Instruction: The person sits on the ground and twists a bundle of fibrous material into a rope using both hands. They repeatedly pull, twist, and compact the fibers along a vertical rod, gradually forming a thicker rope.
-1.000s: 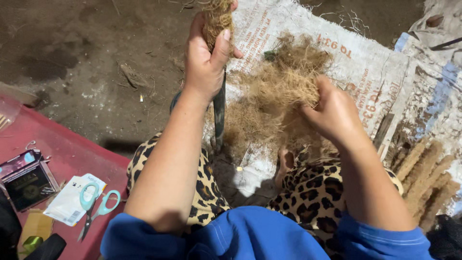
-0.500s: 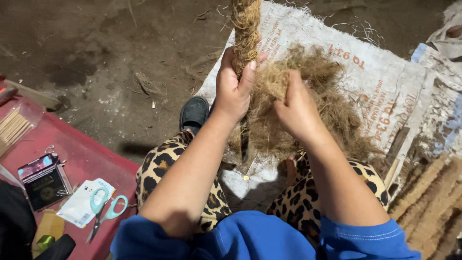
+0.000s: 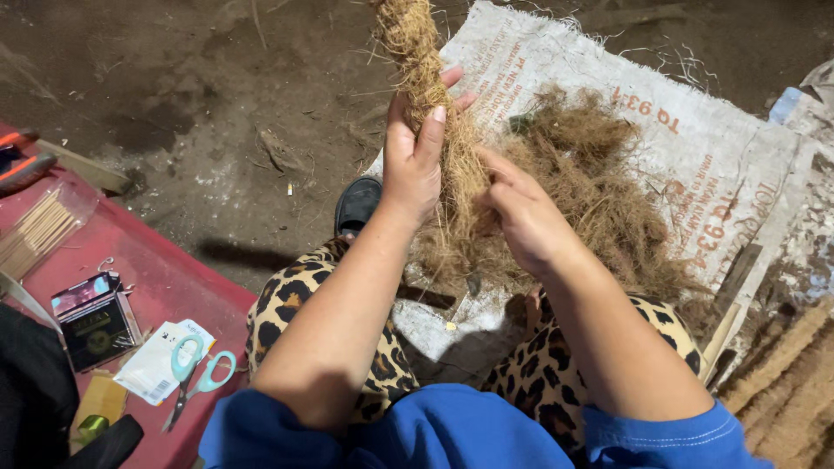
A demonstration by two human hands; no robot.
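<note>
Bare packed earth floor (image 3: pixel 174 104) fills the background, with a worn woven sack (image 3: pixel 695 148) spread on it and a low red bench (image 3: pixel 165 287) at the left edge carrying teal-handled scissors (image 3: pixel 195 373), a small dark box (image 3: pixel 91 321) and a bundle of thin sticks (image 3: pixel 35 230). The left hand (image 3: pixel 415 161) is clenched around a thick twisted coir rope (image 3: pixel 417 61) that rises out of the top of the view, thumb and fingers (image 3: pixel 432 130) wrapped about it. Just below, the right hand (image 3: pixel 521 213) pinches into the loose fibre (image 3: pixel 599 191) where the rope frays out, fingertips buried in the strands. This material looks light, dry, coarse and springy, likely to shed and slip apart where untwisted; the firm twisted section seems the surest place to hold. A heap of the same fibre rests on the sack, above leopard-print knees (image 3: pixel 295 313).
</note>
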